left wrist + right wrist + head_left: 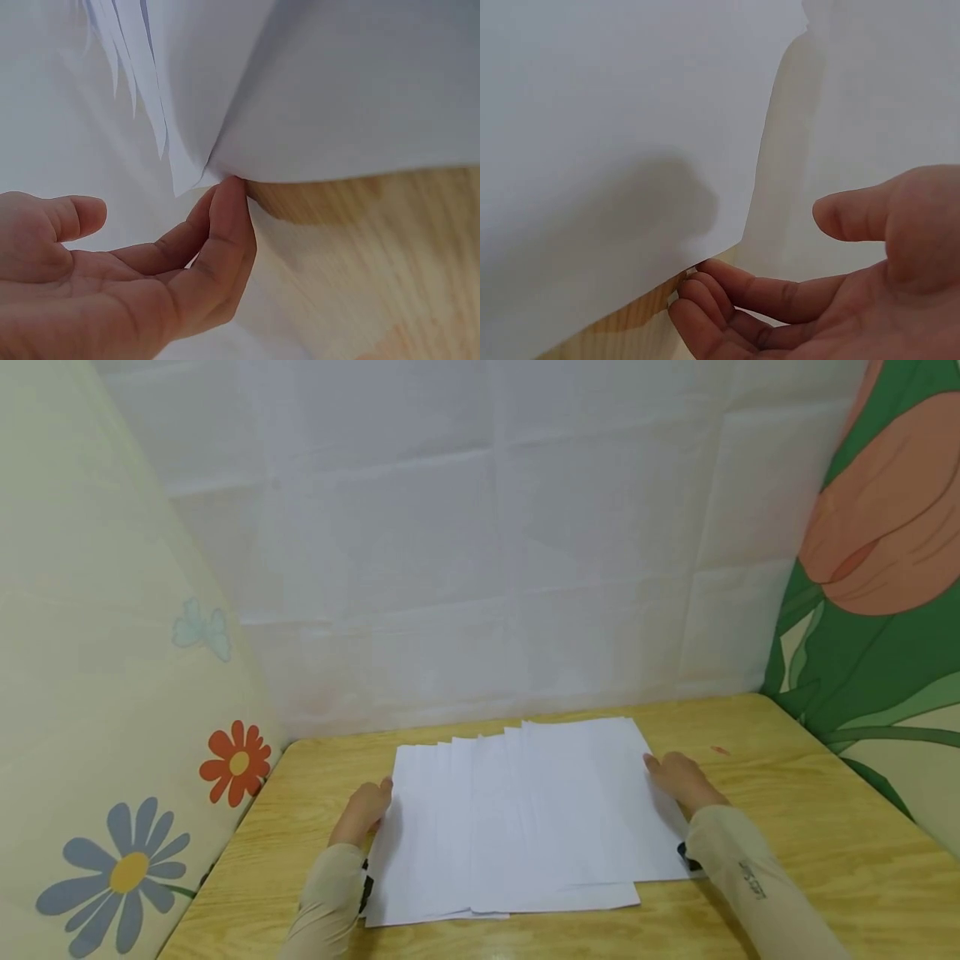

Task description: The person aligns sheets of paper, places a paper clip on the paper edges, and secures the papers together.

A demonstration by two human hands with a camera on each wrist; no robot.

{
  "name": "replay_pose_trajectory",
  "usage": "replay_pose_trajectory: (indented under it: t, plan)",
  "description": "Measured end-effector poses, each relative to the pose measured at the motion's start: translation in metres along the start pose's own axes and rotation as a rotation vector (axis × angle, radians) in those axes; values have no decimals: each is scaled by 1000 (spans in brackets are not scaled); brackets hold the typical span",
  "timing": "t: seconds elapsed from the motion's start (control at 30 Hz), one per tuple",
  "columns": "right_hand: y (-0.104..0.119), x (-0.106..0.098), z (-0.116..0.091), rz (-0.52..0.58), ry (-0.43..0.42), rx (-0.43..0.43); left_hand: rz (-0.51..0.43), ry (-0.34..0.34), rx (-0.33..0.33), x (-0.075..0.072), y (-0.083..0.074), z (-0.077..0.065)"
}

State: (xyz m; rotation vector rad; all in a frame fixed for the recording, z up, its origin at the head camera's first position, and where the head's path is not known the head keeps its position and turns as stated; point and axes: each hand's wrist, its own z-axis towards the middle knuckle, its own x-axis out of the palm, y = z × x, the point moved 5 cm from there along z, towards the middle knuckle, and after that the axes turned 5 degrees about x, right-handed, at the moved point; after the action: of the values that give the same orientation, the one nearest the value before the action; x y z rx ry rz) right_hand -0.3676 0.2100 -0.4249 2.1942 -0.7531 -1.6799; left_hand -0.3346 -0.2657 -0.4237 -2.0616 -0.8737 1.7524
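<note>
White paper sheets (495, 827) lie fanned out in an overlapping spread on the wooden table. At the spread's left edge is my left hand (363, 807). In the left wrist view, that hand's bent fingertips (231, 199) touch the paper's edge near a corner, with the thumb held apart. My right hand (682, 780) is at the right edge of the top sheet. Its loosely bent fingers (780, 296) meet the sheet's edge from outside in the right wrist view, and the thumb stands away from the paper. Neither thumb pinches a sheet.
The yellow wood-grain table (795, 827) runs back to a white cloth backdrop (480, 543). A flower-printed panel (112, 693) stands on the left, and another with a large tulip (885, 518) on the right. A small reddish mark (720, 750) shows on the table.
</note>
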Motion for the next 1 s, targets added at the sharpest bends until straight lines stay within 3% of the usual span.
replay_pose_trajectory:
  t: [0.23, 0.5, 0.8, 1.0]
  plan:
    - [0, 1, 2, 4, -3, 8, 28, -5, 43, -2, -11, -10]
    - [1, 4, 4, -2, -19, 4, -1, -3, -7, 1, -11, -7]
    - [6, 2, 0, -31, -64, -86, -21, -10, 11, 5, -14, -4]
    - [3, 5, 2, -11, -48, -76, -16, -4, 14, 8, -17, -3]
